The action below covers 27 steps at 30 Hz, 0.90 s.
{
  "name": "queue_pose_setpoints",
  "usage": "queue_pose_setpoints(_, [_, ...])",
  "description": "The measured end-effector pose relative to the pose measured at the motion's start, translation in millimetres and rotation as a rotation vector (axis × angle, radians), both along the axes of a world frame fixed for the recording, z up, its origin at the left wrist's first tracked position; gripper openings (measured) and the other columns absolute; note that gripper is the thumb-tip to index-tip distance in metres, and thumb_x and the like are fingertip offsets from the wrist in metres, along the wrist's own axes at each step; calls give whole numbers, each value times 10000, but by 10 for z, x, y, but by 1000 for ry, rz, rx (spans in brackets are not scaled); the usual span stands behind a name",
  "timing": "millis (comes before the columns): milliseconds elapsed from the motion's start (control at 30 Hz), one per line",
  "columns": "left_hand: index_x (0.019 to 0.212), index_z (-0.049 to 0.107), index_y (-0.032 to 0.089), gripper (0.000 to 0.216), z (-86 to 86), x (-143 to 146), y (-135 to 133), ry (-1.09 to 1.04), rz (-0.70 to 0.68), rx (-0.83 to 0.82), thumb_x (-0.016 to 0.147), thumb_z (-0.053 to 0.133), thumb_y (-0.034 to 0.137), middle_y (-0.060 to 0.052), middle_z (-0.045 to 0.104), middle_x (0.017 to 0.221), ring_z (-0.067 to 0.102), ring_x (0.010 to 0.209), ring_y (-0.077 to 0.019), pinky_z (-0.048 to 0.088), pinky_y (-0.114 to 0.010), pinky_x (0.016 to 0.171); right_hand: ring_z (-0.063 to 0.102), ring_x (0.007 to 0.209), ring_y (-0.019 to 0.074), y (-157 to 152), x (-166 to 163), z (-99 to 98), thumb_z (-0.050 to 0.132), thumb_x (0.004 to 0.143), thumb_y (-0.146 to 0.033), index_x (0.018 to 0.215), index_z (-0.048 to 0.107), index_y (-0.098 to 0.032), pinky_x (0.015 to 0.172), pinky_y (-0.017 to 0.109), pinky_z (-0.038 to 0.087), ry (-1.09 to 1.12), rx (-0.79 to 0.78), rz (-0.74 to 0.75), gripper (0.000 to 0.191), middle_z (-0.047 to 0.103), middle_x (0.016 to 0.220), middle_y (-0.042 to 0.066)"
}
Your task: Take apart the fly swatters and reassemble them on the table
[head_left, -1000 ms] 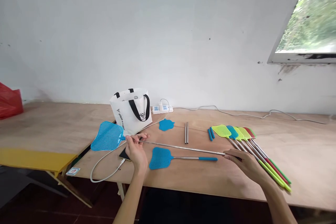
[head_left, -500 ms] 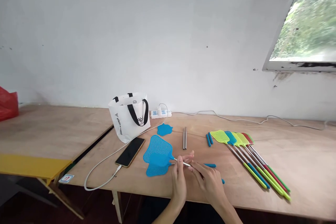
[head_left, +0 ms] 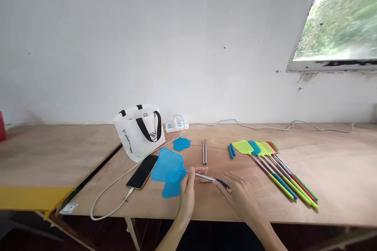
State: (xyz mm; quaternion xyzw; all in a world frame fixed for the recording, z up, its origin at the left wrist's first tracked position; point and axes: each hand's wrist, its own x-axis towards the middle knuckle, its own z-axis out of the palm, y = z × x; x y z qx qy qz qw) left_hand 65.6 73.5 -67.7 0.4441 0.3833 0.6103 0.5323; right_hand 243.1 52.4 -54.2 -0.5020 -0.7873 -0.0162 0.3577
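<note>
A blue fly swatter (head_left: pixel 167 163) is held over the near part of the table. My left hand (head_left: pixel 187 193) pinches its metal rod just behind the mesh head, thumb on top. At the other end, my right hand (head_left: pixel 240 196) is closed around the dark blue handle grip (head_left: pixel 221 182), most of which its fingers hide. Partly beneath the held head lies a second blue mesh head (head_left: pixel 171 189); whatever continues from it is covered by my left hand.
Beyond my hands are blue swatter heads (head_left: pixel 182 144), metal tubes (head_left: pixel 204 152) and blue grips (head_left: pixel 231 151). Several coloured fly swatters (head_left: pixel 273 172) lie fanned at the right. A charging phone (head_left: pixel 142 172), its white cable, a white bag (head_left: pixel 140 137) and a power strip (head_left: pixel 177 126) are left of centre.
My right hand has slid right along the rod to the blue grip, and the hands are farther apart. The held swatter has shifted left, and the view has turned slightly.
</note>
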Motion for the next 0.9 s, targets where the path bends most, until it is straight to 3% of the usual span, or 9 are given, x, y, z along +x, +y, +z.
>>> queue_pose_setpoints(167, [934,731,158,513,-10,45,-52,-17,-68,-15,883,595,650,-134,767,1050,699,1077,-311,589,-418,888,608,680,174,-46,-17,2,281,1089,-497,864,672,-255,582,284,347,-100,90,-32,512,647,716,23])
queue_pose_setpoints(333, [806,637,185,474,-46,133,-97,-239,36,-13,871,621,653,-111,775,959,713,1032,-287,536,-436,971,551,699,165,-31,-84,-28,324,1103,-388,762,630,-225,635,294,317,-132,207,-26,486,616,700,21])
queue_pose_setpoints(467, [766,594,193,481,-15,123,-56,-284,97,6,865,628,662,-105,772,931,715,1036,-281,512,-438,998,532,723,175,19,-20,-39,365,1097,-340,796,642,-216,710,311,312,-152,235,2,428,626,720,22])
queue_pose_setpoints(633, [728,541,204,493,146,-149,100,-343,227,101,836,665,669,-32,708,715,735,912,-257,535,-411,947,584,826,196,147,375,-47,400,1085,-383,870,676,-231,802,332,340,-152,168,-20,381,680,809,31])
queue_pose_setpoints(767, [737,551,190,478,230,-291,152,-300,133,105,849,672,639,-39,699,748,729,903,-242,561,-364,868,616,798,193,229,614,-61,366,1083,-423,840,669,-237,803,331,402,-83,55,18,431,687,812,32])
queue_pose_setpoints(900, [808,602,173,453,226,-237,111,-294,69,59,865,665,618,-66,711,801,721,900,-240,580,-334,773,634,757,192,193,541,-70,419,1061,-465,874,666,-250,700,300,439,-50,-62,39,377,694,830,24])
